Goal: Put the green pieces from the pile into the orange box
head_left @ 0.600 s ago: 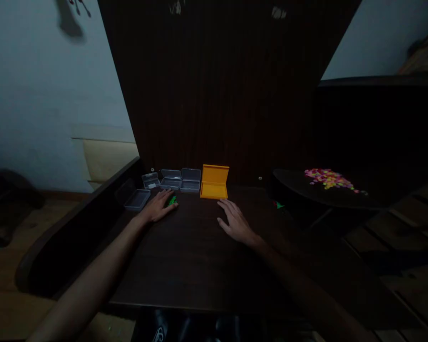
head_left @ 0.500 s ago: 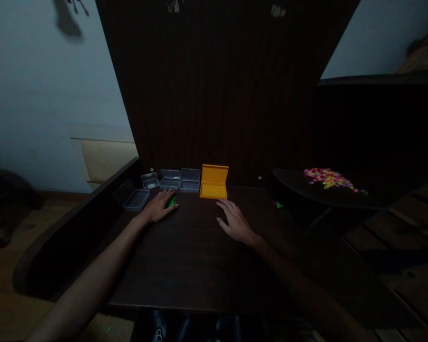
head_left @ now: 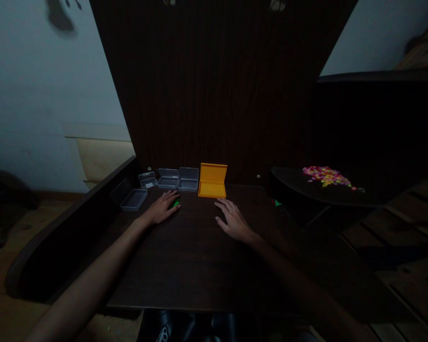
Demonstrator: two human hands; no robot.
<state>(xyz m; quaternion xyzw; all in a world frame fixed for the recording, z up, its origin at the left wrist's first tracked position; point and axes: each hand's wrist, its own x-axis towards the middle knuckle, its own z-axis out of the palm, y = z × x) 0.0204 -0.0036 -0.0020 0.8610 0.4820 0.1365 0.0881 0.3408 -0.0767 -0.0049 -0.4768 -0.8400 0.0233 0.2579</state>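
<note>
My left hand [head_left: 163,208] lies palm down on the dark desk [head_left: 196,256], its fingers stretched out over some small green pieces [head_left: 176,203] that it partly hides; their kind cannot be made out. My right hand [head_left: 234,221] rests flat with fingers spread, just in front of an orange box [head_left: 212,189] whose lid stands up. Left of that box are two clear plastic boxes [head_left: 169,182] side by side with raised lids. A smaller clear box [head_left: 148,182] and another open clear box [head_left: 133,199] sit farther left.
On the curved shelf [head_left: 288,176] at the right is a pile of small multicoloured pieces [head_left: 326,176]. A small green and red item [head_left: 277,203] lies below that shelf's edge. A raised side panel [head_left: 71,228] bounds the desk at left, and a dark back panel [head_left: 217,95] rises behind.
My left hand has slid slightly to the right over the green pieces, covering more of them. My right hand stays almost where it was. The whole view has shifted a little.
</note>
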